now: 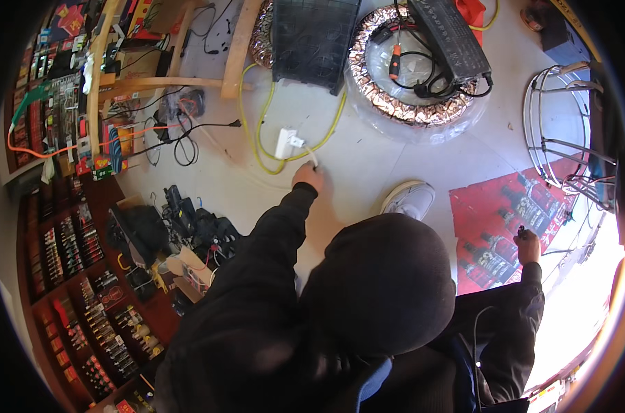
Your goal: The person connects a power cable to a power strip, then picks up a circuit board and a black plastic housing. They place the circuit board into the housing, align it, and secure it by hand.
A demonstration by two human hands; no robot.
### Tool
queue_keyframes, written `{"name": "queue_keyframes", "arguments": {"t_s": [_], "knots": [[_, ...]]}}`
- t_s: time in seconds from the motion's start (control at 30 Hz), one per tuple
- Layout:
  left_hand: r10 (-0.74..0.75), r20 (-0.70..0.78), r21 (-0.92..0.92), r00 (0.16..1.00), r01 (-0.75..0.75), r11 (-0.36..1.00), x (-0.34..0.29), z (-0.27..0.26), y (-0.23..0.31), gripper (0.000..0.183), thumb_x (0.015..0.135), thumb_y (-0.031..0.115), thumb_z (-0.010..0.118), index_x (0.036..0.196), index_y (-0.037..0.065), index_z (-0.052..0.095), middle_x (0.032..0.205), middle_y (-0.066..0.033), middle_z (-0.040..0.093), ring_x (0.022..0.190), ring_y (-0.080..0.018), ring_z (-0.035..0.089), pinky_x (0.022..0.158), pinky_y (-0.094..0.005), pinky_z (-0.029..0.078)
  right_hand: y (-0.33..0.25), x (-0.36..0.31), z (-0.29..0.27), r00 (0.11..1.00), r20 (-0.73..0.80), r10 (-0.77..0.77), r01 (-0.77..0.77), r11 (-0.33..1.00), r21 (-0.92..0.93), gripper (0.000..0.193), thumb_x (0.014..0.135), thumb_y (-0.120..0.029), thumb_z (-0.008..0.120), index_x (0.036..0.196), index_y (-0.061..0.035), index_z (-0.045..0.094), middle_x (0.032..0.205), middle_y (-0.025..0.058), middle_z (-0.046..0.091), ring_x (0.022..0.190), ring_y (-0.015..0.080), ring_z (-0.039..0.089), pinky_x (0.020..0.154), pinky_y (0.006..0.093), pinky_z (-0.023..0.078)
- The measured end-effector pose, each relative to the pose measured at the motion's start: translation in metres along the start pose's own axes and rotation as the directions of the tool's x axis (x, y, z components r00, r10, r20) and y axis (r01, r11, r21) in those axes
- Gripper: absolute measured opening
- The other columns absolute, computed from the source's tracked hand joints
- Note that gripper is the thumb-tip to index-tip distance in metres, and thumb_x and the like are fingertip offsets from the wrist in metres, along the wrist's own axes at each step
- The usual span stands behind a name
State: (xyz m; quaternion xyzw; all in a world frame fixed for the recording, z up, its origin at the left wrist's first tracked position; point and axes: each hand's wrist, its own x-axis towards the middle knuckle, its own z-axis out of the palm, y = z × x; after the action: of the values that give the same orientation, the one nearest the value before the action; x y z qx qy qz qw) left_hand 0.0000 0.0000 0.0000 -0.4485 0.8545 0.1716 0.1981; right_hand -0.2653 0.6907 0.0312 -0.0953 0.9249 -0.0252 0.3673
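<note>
My left hand (308, 177) is closed around a white cord (312, 157) on the pale floor. The cord runs up to a white socket block (285, 143), where a white plug sits against it. A yellow cable (328, 138) loops around the block. Out to the right, above a red poster sheet (484, 230) printed with bottles, my right hand (529, 246) is closed on a small dark object (522, 232), too small to name. Between my arms, a dark rounded shape (381, 282) hides part of the floor, with a white shoe (409, 199) beyond it.
Ahead stand a black ribbed case (312, 41) and a foil-wrapped ring (367, 89) bearing a black power adapter (450, 41) and an orange-handled screwdriver (395, 63). A wire-frame stool (533, 131) is at right. Leftward are wooden bars (240, 51), black gear (195, 220) and stocked shelves (71, 241).
</note>
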Motion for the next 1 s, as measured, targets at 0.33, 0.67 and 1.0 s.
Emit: {"name": "queue_keyframes", "arguments": {"t_s": [0.33, 0.67, 1.0], "knots": [[0.384, 0.055, -0.728, 0.922, -0.227, 0.647, -0.011, -0.095, 0.119, 0.039, 0.091, 0.035, 0.077, 0.104, -0.001, 0.069, 0.081, -0.0063, 0.066, 0.076, -0.0164, 0.065, 0.075, -0.0339, 0.055, -0.024, 0.025, -0.013, 0.995, -0.092, 0.042, -0.014, 0.959, 0.281, 0.033, 0.081, -0.029, 0.068, 0.096, 0.0003, 0.071, 0.093, 0.0255, 0.07, 0.091, 0.045, 0.068, 0.079, 0.0495, 0.051], [0.24, 0.365, -0.625, 0.9, 0.046, 0.78, -0.081, -0.02, 0.082, 0.032, 0.099, 0.03, 0.066, 0.097, -0.001, 0.07, 0.067, -0.0106, 0.066, 0.061, -0.0197, 0.066, 0.064, -0.0353, 0.054, -0.037, 0.0, -0.016, 0.992, -0.121, 0.033, -0.003, 0.972, 0.235, 0.034, 0.078, -0.023, 0.072, 0.104, -0.0008, 0.075, 0.098, 0.0215, 0.075, 0.094, 0.0391, 0.072, 0.084, 0.0461, 0.053], [0.212, 0.376, -0.903, 0.902, 0.305, 0.304, -0.104, -0.082, 0.154, 0.032, 0.103, 0.031, 0.063, 0.097, 0.001, 0.068, 0.066, -0.0028, 0.056, 0.051, -0.0112, 0.047, 0.047, -0.0271, 0.033, -0.036, -0.005, -0.019, 0.994, -0.095, 0.055, -0.036, 0.981, 0.189, 0.032, 0.078, -0.02, 0.072, 0.103, -0.0002, 0.075, 0.099, 0.0212, 0.075, 0.094, 0.0385, 0.072, 0.086, 0.0456, 0.053]]}}
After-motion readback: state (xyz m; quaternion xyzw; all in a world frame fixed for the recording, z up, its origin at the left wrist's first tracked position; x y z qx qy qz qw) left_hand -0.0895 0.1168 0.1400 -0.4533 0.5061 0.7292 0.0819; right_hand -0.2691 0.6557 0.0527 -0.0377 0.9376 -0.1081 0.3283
